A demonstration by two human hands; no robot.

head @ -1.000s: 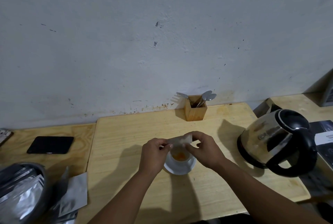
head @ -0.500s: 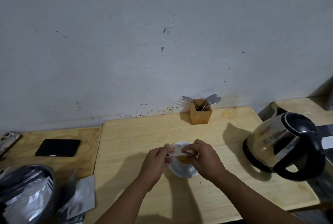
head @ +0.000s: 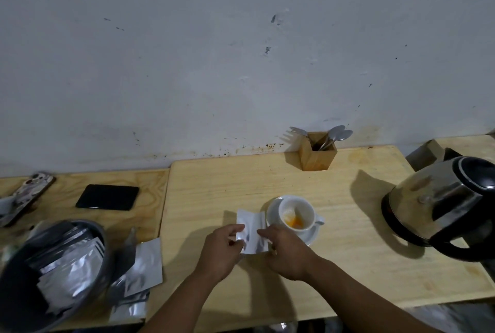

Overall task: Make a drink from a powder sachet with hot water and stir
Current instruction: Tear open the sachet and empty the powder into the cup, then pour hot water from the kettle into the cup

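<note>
Sachet (head: 251, 231) pinched by left hand (head: 219, 249) and right hand (head: 288, 252), cup (head: 296, 215) holding orange powder (head: 292, 223), on saucer (head: 312, 235)

Both forearms were bare, with no sleeve reaching into view. The left hand (head: 218, 248) and right hand (head: 288, 252) wore no gloves or rings.

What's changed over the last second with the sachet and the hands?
Both hands, left and right, have carried the silver foil sachet away from above the white cup and lowered it toward the wooden table, just left of the white saucer. Both still grip it. The orange powder stays in the cup; the steel kettle and wooden cutlery holder haven't moved.
</note>
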